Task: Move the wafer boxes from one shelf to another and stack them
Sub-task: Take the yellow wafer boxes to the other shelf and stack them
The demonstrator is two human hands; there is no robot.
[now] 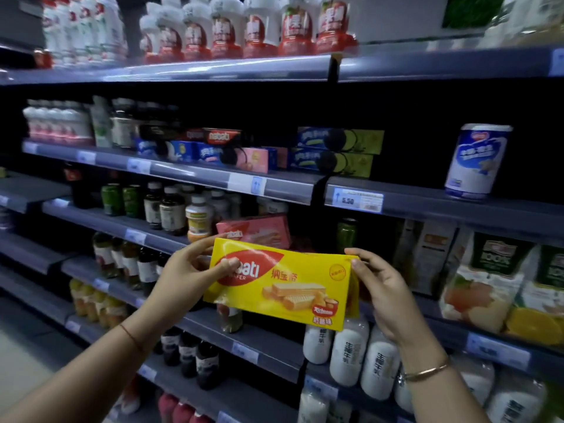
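Meanwhile, a yellow wafer box [280, 285] is being held up in front of dim store shelving, gripped at both short ends. The left hand [186, 276] is being closed on the box's left end, its thumb pressed over the red logo and its fingers curled behind the top edge. The right hand [384, 297] is being clamped on the right end, thumb at the upper corner, fingers hidden behind the carton. The box is being kept clear of any shelf, tilted so its right end sits lower. Just above and behind the left hand's fingertips, a pink wafer box [259, 232] is being displayed on the shelf, beside small bottles [171, 209] further left. Higher up, above the left hand, a dark red wafer box [221, 136] is being shown resting on blue cookie boxes [210, 155]. Below the right hand, white milk bottles [348, 349] are being kept in a row. A thin bangle [424, 372] is being worn on the right wrist.
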